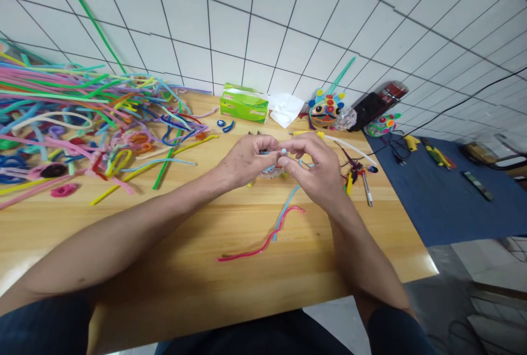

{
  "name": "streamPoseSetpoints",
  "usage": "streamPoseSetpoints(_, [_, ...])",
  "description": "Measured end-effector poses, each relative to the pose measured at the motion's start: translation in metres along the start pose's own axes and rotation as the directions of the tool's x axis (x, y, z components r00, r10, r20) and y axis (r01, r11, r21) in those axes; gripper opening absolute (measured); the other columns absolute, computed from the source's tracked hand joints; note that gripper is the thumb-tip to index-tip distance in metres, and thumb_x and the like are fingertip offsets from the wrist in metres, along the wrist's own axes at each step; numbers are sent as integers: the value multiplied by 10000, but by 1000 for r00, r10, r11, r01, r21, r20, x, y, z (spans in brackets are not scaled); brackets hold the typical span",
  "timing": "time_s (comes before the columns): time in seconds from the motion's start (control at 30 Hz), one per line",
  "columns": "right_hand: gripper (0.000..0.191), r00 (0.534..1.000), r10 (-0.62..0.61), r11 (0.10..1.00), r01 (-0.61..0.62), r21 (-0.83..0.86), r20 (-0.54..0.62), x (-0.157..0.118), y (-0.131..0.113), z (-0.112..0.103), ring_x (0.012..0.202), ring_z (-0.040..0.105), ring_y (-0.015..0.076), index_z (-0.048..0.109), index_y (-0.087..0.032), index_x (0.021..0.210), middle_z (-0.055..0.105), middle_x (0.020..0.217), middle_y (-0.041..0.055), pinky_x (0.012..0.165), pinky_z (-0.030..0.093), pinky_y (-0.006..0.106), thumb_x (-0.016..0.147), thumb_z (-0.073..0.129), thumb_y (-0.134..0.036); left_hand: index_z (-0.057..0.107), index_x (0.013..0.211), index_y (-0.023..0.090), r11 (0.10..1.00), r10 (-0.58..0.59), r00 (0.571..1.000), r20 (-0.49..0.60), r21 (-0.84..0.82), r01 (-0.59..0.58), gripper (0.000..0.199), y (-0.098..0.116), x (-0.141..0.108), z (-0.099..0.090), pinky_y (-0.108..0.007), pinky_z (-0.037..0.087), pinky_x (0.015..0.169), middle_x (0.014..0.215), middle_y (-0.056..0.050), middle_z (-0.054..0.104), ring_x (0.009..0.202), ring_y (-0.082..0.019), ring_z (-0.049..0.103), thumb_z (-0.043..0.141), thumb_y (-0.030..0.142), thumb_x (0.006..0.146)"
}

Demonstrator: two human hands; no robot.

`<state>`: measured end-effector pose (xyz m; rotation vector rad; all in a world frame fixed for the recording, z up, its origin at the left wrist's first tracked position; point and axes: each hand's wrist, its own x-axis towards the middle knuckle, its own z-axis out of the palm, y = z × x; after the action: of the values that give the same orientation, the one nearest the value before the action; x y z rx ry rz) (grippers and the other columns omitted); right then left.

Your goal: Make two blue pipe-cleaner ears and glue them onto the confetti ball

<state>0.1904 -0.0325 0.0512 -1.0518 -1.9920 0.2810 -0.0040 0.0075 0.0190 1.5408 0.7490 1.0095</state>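
Note:
My left hand [249,158] and my right hand [315,165] meet above the middle of the wooden table [185,234]. Between their fingertips is a small light-blue piece [284,151], pinched from both sides. Under my hands a clear, lumpy object [272,172] is partly hidden by the fingers. A light-blue pipe cleaner [284,213] lies just below my right hand, crossed by a red-pink pipe cleaner [263,247].
Many coloured pipe cleaners [82,119] are heaped at the left. Along the wall stand a green tissue box [244,103] and a decorated face figure [325,109]. A pen [367,189] lies at right, and a blue cloth [436,201] is beyond it.

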Motion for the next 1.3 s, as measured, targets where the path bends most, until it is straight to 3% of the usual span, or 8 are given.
streamPoseSetpoints(0.17, [102, 982, -55, 989, 29, -147, -179, -5, 1, 12, 880, 760, 228, 778, -301, 956, 830, 945, 30, 858, 612, 425, 1020, 702, -275, 735, 824, 168, 994, -4, 995, -96, -114, -7, 319, -1, -1, 3, -270, 543, 630, 764, -27, 746, 656, -143, 656, 856, 464, 832])
streamPoseSetpoints(0.43, [103, 945, -166, 982, 134, -130, -282, -8, 10, 26, 970, 815, 255, 786, -330, 996, 865, 996, 28, 912, 621, 469, 1013, 719, -254, 767, 898, 191, 922, -102, 985, -141, -384, 40, 446, -2, -2, 7, -299, 595, 664, 830, -29, 785, 686, -150, 690, 979, 549, 736])
streamPoseSetpoints(0.63, [96, 949, -169, 982, 138, -130, -265, -8, 12, 24, 979, 819, 256, 776, -325, 997, 868, 1010, 35, 921, 622, 477, 1027, 699, -276, 770, 943, 176, 893, -108, 986, -124, -448, 42, 474, -4, -1, 9, -291, 607, 669, 841, -21, 800, 685, -140, 721, 991, 543, 741])
streamPoseSetpoints(0.87, [98, 932, -268, 956, 226, -187, -244, -7, 15, 18, 985, 825, 222, 750, -294, 1054, 865, 1036, 30, 911, 632, 409, 1037, 711, -205, 804, 847, 164, 849, -153, 984, -96, -521, 81, 416, 3, -2, 8, -273, 581, 631, 783, -37, 800, 637, -141, 698, 1001, 514, 740])
streamPoseSetpoints(1.03, [132, 913, -375, 916, 339, -215, -161, -4, 18, 11, 1014, 822, 209, 732, -277, 1080, 858, 1030, 24, 907, 630, 381, 1044, 685, -159, 828, 826, 136, 833, -195, 978, -72, -538, 127, 304, 11, -4, 5, -256, 565, 630, 763, -42, 793, 639, -138, 701, 996, 372, 734])
streamPoseSetpoints(1.17, [124, 906, -405, 900, 371, -229, -121, -2, 14, 5, 997, 813, 213, 727, -285, 1071, 852, 1047, 22, 893, 627, 396, 1049, 681, -172, 820, 799, 143, 850, -208, 972, -111, -512, 124, 183, 17, -5, 6, -260, 562, 649, 778, -36, 796, 635, -126, 688, 947, 273, 771])
streamPoseSetpoints(1.3, [122, 901, -412, 897, 376, -231, -133, -6, 8, 1, 998, 805, 205, 729, -276, 1064, 847, 1041, 28, 901, 621, 385, 1035, 700, -160, 808, 784, 159, 879, -181, 974, -135, -466, 99, 202, 20, -9, 9, -268, 558, 648, 753, -24, 779, 636, -134, 681, 939, 313, 786])
